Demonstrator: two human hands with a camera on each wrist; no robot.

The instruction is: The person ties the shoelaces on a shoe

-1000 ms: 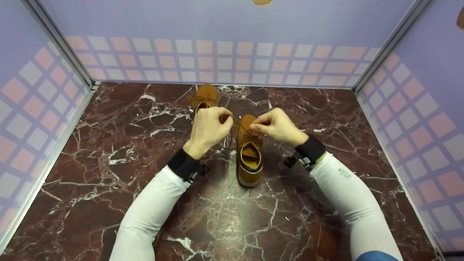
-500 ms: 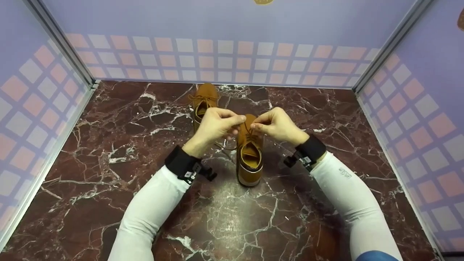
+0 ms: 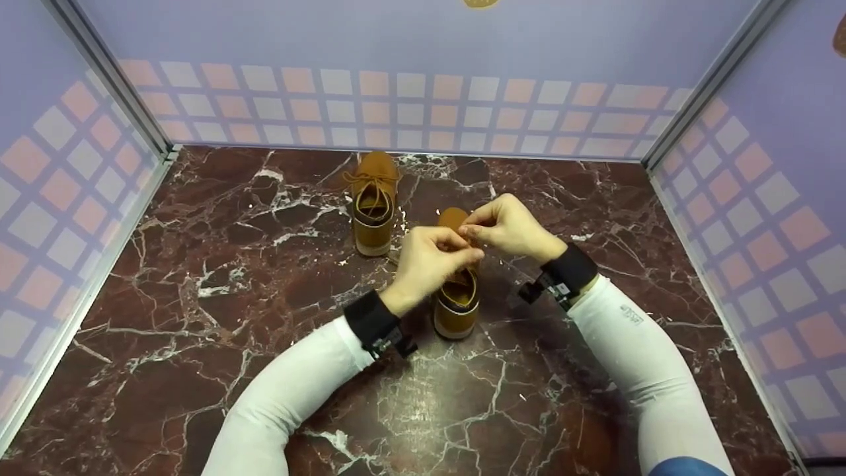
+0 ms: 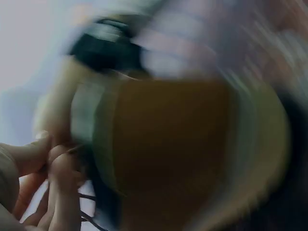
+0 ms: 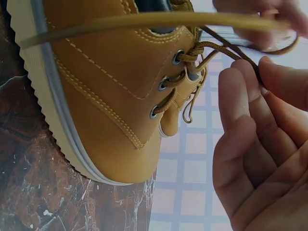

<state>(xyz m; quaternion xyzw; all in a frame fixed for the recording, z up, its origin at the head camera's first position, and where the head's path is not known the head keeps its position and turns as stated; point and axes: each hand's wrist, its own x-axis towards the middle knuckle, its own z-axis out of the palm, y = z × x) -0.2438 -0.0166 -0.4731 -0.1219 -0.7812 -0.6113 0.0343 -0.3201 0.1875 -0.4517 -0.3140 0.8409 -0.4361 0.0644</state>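
A tan lace-up shoe (image 3: 455, 322) stands on the floor with its toe pointing away from me. Over its lacing, my left hand (image 3: 426, 264) pinches a brown shoelace (image 4: 73, 150) between thumb and forefinger. Just to the right, my right hand (image 3: 512, 228) holds a stretch of lace (image 5: 222, 49) between thumb and fingertips, its other fingers curled. In the right wrist view, a knot sits at the top eyelets, and a blurred lace end crosses in front of the shoe. The head view has most of the lacing hidden behind my hands.
The matching shoe (image 3: 373, 235) stands further back on the left, its lace in a bow. Both are on a dark red marbled floor (image 3: 218, 317). Purple panels (image 3: 410, 39) with checked squares enclose the back and sides.
My left hand has come from the left of the shoe, moving right and towards me, to above its lacing. The far shoe is uncovered. My right hand has stayed nearly still.
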